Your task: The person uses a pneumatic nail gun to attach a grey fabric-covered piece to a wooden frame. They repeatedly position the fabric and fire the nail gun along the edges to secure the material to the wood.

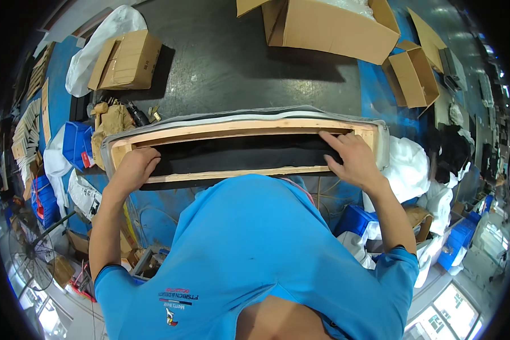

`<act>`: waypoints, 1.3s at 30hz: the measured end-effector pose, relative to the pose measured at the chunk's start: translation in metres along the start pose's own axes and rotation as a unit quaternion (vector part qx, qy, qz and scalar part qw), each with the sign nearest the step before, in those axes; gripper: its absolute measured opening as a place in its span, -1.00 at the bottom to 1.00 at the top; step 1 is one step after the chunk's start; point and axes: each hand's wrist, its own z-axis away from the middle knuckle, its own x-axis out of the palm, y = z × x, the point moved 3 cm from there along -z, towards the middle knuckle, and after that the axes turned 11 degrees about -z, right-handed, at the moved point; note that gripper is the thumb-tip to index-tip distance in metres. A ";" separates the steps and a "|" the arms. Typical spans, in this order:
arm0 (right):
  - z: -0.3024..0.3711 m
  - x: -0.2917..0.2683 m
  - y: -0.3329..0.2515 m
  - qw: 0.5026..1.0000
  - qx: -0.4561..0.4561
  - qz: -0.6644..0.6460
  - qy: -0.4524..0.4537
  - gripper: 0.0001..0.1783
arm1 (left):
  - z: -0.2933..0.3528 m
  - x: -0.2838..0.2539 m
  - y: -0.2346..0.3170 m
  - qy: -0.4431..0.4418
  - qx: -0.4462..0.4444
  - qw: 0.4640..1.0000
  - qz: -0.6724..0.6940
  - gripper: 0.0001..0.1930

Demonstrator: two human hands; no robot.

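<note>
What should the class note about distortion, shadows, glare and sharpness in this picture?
In the head view, outer surroundings bend toward a black rim; in the head view, the closed carton shadows the dark tabletop to its right; in the head view, the lower-right window glares white, while the left hand, right hand and wooden frame look fairly sharp.
</note>
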 end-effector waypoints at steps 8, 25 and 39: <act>-0.003 0.006 0.020 0.999 -0.046 -0.018 0.020 -0.80 | 0.003 -0.006 0.005 0.031 0.056 0.997 -0.044 -0.85; 0.020 -0.007 0.021 0.984 -0.051 0.167 0.021 -0.73 | 0.014 -0.009 0.006 0.052 0.025 0.982 -0.177 -0.88; 0.003 0.003 0.035 0.991 -0.119 0.058 0.031 -0.89 | 0.014 -0.016 -0.003 0.056 0.032 0.987 -0.150 -0.83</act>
